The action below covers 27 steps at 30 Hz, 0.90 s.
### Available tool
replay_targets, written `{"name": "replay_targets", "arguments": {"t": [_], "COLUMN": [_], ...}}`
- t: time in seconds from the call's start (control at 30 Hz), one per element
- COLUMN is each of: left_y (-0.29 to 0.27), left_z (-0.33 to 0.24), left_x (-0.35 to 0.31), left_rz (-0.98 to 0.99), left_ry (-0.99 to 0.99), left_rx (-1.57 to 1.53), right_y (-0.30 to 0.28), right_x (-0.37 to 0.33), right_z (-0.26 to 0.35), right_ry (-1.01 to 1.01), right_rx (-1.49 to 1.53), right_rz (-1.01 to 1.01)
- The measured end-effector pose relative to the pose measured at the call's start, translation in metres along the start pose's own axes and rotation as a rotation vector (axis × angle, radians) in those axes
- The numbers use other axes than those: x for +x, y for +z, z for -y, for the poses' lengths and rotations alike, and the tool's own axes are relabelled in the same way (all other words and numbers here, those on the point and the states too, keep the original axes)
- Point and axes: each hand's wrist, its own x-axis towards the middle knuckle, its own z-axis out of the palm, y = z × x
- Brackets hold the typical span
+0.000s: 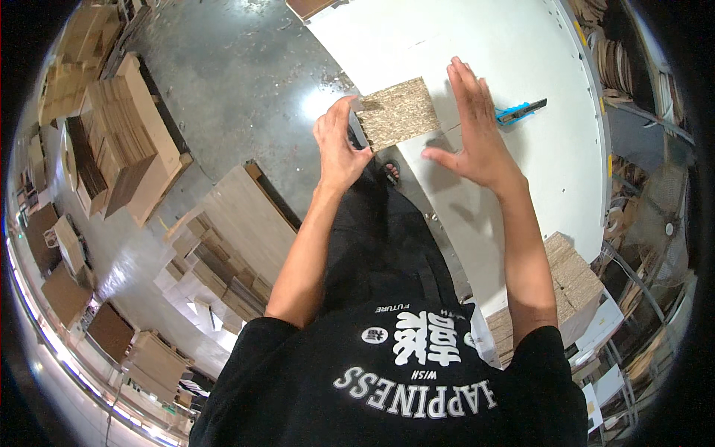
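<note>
Head view: the left hand (342, 156) gripped the left end of a speckled block (401, 113) between thumb and fingers, presumably steadying it at the white table's (514, 37) edge; the right hand (478, 141), open and empty, hovered near a blue-and-black cutter (520, 112).

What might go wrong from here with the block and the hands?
The chipboard block seems to jut past the edge of the white table, with only the left hand on it; if it slips, it might drop toward the foot below. The knife lies near the open right hand; a careless reach might bring a cut, though I cannot tell whether it is open.
</note>
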Motion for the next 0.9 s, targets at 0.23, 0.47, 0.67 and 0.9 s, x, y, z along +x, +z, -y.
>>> {"name": "replay_targets", "arguments": {"t": [0.23,0.47,0.67,0.9], "left_y": [0.003,-0.003,-0.006,0.149], "left_z": [-0.001,-0.002,-0.012,-0.125], "left_x": [0.002,0.0,-0.087,-0.04], "left_rz": [0.0,0.008,0.294,0.201], "left_ry": [-0.053,-0.034,-0.085,0.454], "left_rx": [-0.079,-0.077,-0.036,-0.022], "right_y": [0.005,0.034,0.036,0.046], "right_x": [0.06,0.066,0.059,0.065], "right_z": [0.05,0.018,0.008,0.012], "right_ry": [-0.163,-0.235,-0.278,-0.381], "right_rx": [-0.283,-0.29,-0.222,-0.249], "right_rz": [0.248,0.263,0.213,0.085]}}
